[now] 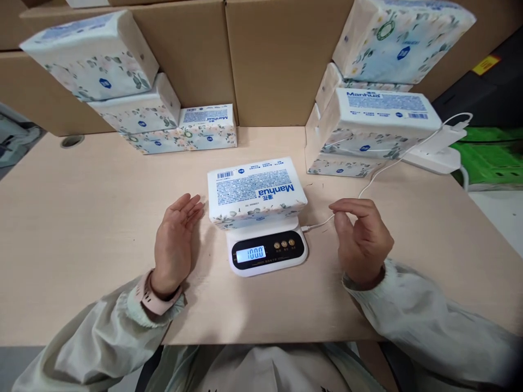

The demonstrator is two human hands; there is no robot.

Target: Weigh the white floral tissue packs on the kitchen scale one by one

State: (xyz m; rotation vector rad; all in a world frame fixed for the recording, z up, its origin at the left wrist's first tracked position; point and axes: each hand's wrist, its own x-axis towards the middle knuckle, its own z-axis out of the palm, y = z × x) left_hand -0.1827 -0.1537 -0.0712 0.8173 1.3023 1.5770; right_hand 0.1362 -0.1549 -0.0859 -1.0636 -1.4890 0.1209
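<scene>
A tissue pack (256, 190) with blue print and a floral edge lies flat on a white kitchen scale (267, 256). The scale's lit display (250, 253) reads 100.0. To the left of the pack, my left hand (175, 242) is held palm inward, open and apart from it, with a pink watch band (153, 294) on the wrist. My right hand (362, 237) is to the right of the scale, its fingers loosely bent and nothing visibly gripped. A white cable (321, 224) runs from the scale and passes behind that hand.
Tissue packs are stacked at the back left (134, 103) and back right (376, 122) of the wooden table (102, 218). Cardboard boxes (281, 65) stand behind them. A white power strip (435, 155) lies at the right, near a green object (490, 158).
</scene>
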